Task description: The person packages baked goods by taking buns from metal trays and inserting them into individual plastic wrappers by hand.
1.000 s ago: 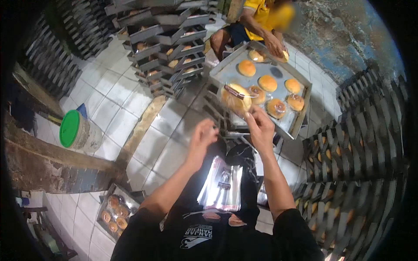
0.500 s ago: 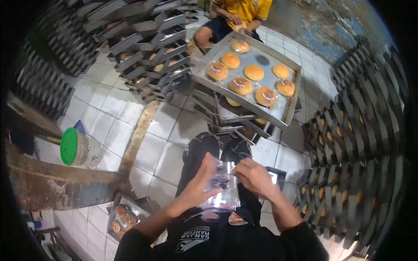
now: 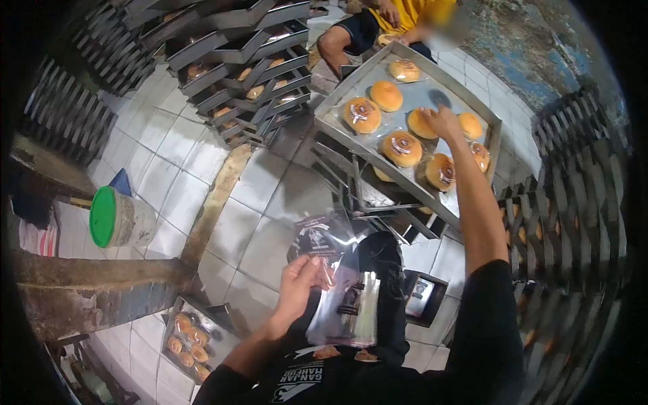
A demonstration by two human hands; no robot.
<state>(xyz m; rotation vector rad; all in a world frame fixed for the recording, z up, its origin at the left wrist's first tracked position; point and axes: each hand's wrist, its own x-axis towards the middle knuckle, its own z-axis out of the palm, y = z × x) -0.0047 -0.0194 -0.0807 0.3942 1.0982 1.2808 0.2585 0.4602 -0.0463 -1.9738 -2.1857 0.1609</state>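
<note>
My left hand [image 3: 295, 291] pinches a clear printed plastic bag [image 3: 318, 237] by its lower end, holding it up above my lap. A pile of similar bags [image 3: 361, 314] lies on my lap just below it. My right hand [image 3: 447, 126] reaches into the metal tray [image 3: 386, 172] with its fingers closed on the side of an unwrapped round bun [image 3: 418, 126]. Around it in the tray are several buns, some in printed clear bags, such as a wrapped bun [image 3: 403, 148] nearer to me.
Tall stacks of trays stand at the back left [image 3: 236, 74] and right [image 3: 567, 216]. A bucket with a green lid [image 3: 104, 217] is on the left. A low tray of wrapped buns [image 3: 189, 341] lies at lower left. Behind the tray sits a person in a yellow shirt [image 3: 415, 13].
My right hand has left the bags on my lap and moved forward to the bun. My left hand has lifted one bag off the pile. The view has shifted slightly.
</note>
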